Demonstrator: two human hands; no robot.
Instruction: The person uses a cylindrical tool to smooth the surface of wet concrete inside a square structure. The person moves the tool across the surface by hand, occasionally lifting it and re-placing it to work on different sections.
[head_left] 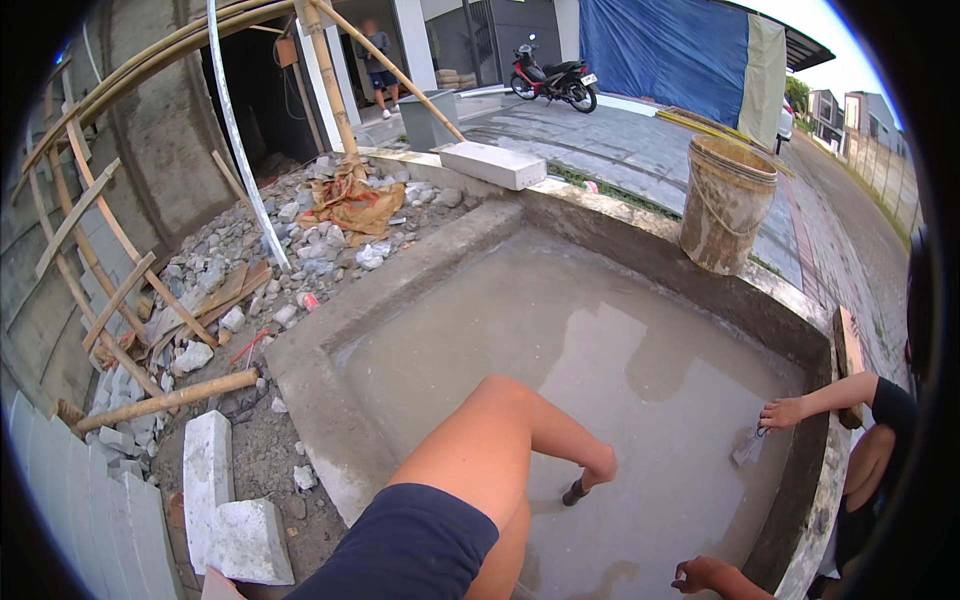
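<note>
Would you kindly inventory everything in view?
Concrete basin: one, grey, centre
Murky liquid: one pool, grey, in basin
Cylindrical object: one, dark, in left hand
Flat tool: one, greyish, in co-worker's hand
Bucket: one, muddy beige, right rim
Large blocks: three, whitish, far rim and lower left
Plank: one, tan, right rim
Bamboo poles: several, tan, left
Rubble: many pieces, grey, left
Sack: one, orange, on rubble
Motorcycle: one, red, top
Tarp: one, blue, upper right
Bystander: one, dark shorts, top
Co-worker's hand: one, bare, right
Left hand: one, bare, centre
Right hand: one, bare, bottom
</note>
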